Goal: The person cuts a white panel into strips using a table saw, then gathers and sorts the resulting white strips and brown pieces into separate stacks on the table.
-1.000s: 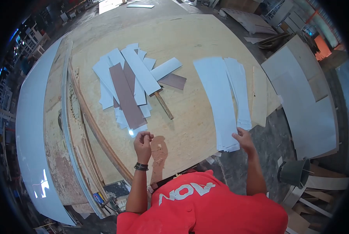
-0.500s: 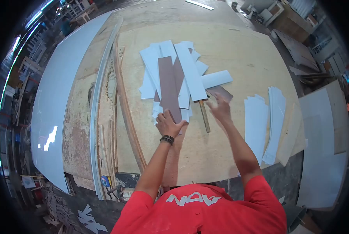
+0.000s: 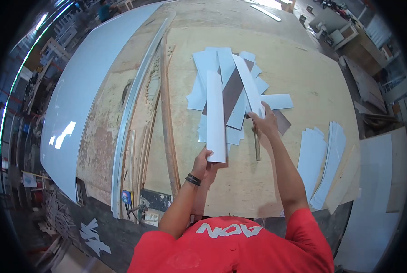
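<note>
My left hand (image 3: 202,160) grips the near end of a long white strip (image 3: 216,118), which lies lengthwise over the left part of a loose pile of white and brown pieces (image 3: 233,88). My right hand (image 3: 266,120) is closed on the near end of another white strip (image 3: 248,82), which slants across the right side of the pile. Just below that hand a wooden handle (image 3: 257,148) sticks out toward me; its other end is hidden under the strip and hand.
White strips (image 3: 312,157) lie at the right of the plywood table (image 3: 167,200). A long brown wooden strip (image 3: 168,123) and a metal rail (image 3: 135,109) run along the left, beside a glossy white sheet (image 3: 94,82). A blue tape measure (image 3: 126,197) sits near the front edge.
The strip at my left hand now shows a white face instead of brown. My right hand has closed on the other strip's near end. The camera view has shifted, moving the scene rightward.
</note>
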Tool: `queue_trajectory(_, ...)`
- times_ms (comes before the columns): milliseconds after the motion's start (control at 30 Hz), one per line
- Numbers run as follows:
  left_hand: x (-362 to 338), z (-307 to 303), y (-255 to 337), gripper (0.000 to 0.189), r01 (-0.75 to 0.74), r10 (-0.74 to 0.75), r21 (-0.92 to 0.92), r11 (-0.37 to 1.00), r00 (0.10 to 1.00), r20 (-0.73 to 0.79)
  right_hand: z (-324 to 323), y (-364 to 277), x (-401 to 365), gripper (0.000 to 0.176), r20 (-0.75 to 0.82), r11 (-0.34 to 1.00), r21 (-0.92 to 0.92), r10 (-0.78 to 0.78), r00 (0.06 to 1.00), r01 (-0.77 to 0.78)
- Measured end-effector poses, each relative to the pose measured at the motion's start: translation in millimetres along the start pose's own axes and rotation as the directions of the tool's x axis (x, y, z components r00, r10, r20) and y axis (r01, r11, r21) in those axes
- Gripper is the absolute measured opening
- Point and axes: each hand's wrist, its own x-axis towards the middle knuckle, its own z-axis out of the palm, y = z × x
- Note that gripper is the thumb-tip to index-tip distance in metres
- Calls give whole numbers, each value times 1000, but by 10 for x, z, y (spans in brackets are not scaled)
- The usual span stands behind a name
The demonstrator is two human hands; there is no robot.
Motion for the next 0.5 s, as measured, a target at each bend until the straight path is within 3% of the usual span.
queue_trajectory(67, -71, -52, -147, 53, 54, -46, 222, 974, 998, -42, -159, -85, -390, 80, 48, 973, 228, -49, 998, 37)
queue_trajectory(100, -215, 144, -157, 50, 28, -31, 157, 987, 999, 16, -161, -158, -680, 78, 57, 972, 231, -66, 996, 51)
queue_trajectory(133, -286, 218, -229, 50, 25, -29, 156, 987, 999, 23, -155, -253, -978, 75, 76, 981, 174, -102, 992, 87)
queue_trajectory(200, -401, 339, -341, 50, 64, -57, -52, 997, 991, 121, -165, -408, -1501, 69, 130, 982, 0, -188, 974, 189)
queue_trajectory(233, -474, 429, -341, 50, 102, -89, -83, 991, 986, 142, -127, -407, -1683, 69, 118, 983, -2, -183, 976, 184)
queue_trajectory(267, -487, 435, -407, 50, 106, -93, -76, 991, 984, 153, -59, -381, -1823, 66, 224, 986, -19, -157, 962, 166)
queue_trajectory(300, -487, 392, -518, 46, 40, -45, 51, 998, 994, 99, 2, -331, -1904, 63, 326, 988, -37, -127, 937, 147)
queue_trajectory(333, -491, 370, -602, 43, -19, 9, 180, 984, 999, 52, 88, -226, -1933, 63, 313, 990, -40, -119, 942, 138)
queue_trajectory(367, -501, 294, -631, 43, -8, -5, 185, 983, 998, 68, 194, -83, -1951, 60, 279, 990, 139, -26, 960, -13)
queue_trajectory(400, -518, 182, -597, 39, -39, -19, 481, 876, 993, 114, 253, 55, -1980, 56, 253, 935, 318, 77, 964, -158)
queue_trajectory(433, -531, 172, -563, 35, -89, -55, 727, 681, 983, 173, 236, 138, -1986, 56, 220, 931, 317, 113, 969, -181)
queue_trajectory(500, -664, 382, -613, 34, -160, -77, 731, 663, 957, 280, 85, 397, -1998, 53, 378, 574, 760, -6, 926, -307)
